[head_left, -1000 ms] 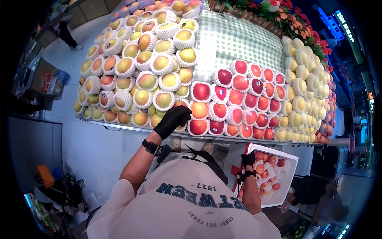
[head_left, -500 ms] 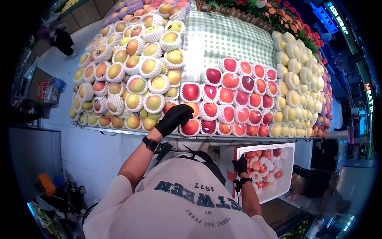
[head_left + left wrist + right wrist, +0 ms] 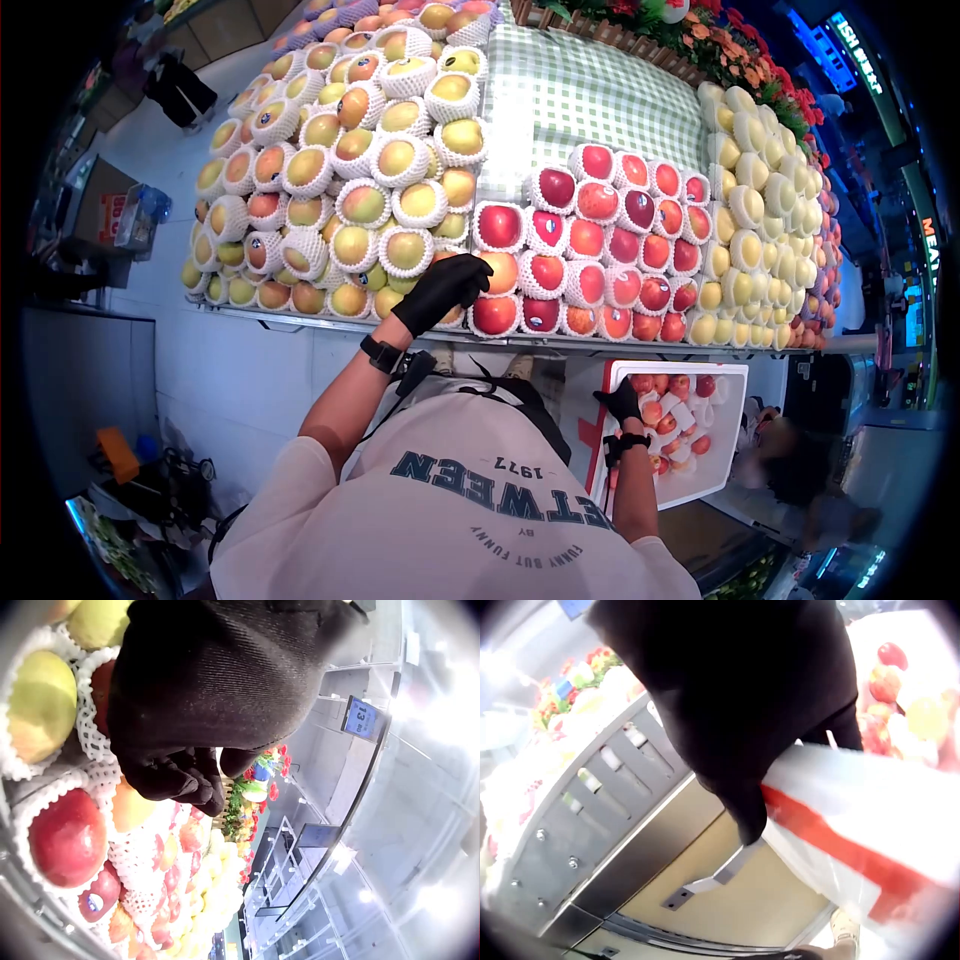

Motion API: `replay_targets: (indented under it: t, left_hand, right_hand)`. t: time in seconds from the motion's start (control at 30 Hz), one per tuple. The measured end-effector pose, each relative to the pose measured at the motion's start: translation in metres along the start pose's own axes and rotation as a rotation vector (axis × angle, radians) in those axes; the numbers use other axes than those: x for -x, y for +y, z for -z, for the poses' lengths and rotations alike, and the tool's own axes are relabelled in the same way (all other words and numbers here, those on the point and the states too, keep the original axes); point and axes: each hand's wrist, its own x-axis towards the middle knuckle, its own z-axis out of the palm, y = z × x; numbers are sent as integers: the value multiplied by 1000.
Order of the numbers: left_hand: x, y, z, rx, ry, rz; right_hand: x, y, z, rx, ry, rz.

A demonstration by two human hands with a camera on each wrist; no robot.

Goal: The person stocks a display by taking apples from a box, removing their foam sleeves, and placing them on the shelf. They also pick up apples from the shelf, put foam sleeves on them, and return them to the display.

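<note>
My black-gloved left hand (image 3: 445, 292) is over the near left corner of the red apples, its fingers loosely curled beside an orange-yellow apple (image 3: 499, 271) in a white foam net. In the left wrist view, nothing shows between the fingers of the left hand (image 3: 217, 682); whether they touch the apple (image 3: 129, 806) is unclear. My gloved right hand (image 3: 622, 402) grips the left rim of a white foam box (image 3: 706, 482) with red tape, holding loose apples and nets. The right wrist view shows the right hand's (image 3: 742, 682) thumb outside the box wall (image 3: 855, 802).
Netted yellow-green fruit (image 3: 365, 204) is piled left of the red apples, pale yellow fruit (image 3: 748, 205) right. Behind lies a checked cloth (image 3: 610, 95) with a small fence and flowers. A metal edge (image 3: 590, 350) fronts the display. People stand at the upper left and lower right.
The head view has swung slightly left and back. My left hand remains beside the same apple, and my right hand keeps its hold on the box. The background person at the upper left has moved.
</note>
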Motion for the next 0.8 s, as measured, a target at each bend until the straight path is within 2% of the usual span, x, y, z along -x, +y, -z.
replay_targets:
  t: [0.03, 0.07, 0.13, 0.2, 0.27, 0.33, 0.47, 0.53, 0.6, 0.73, 0.8]
  left_hand:
    - [2, 0, 3, -9, 22, -7]
    - [5, 0, 6, -17, 43, -11]
    - [11, -1, 10, -13, 76, -13]
    - [17, 1, 14, 10, 101, -14]
    - [20, -2, 16, 13, 128, -21]
    - [25, -3, 17, 52, 153, 2]
    - [29, -5, 16, 17, 169, -7]
    - [32, -5, 14, 19, 154, -36]
    - [33, -6, 14, -1, 160, -50]
    - [33, -11, 11, 0, 155, -44]
    - [34, -11, 9, -39, 137, -68]
  right_hand:
    - [-6, -10, 17, 274, -108, -105]
    - [-23, 8, 27, 504, -185, -2]
    - [-48, -8, 66, 682, -316, 183]
    - [-61, -53, 106, 525, -97, 313]
    - [-53, -152, 145, 122, -11, 209]
    - [-74, -207, 163, 10, 18, 355]
    - [-94, -317, 169, 70, 214, 679]
    - [-122, -347, 161, 211, 304, 945]
    - [-122, -385, 150, 315, 279, 990]
    - [-147, -416, 115, 696, 182, 831]
    - [-158, -422, 104, 735, 101, 741]
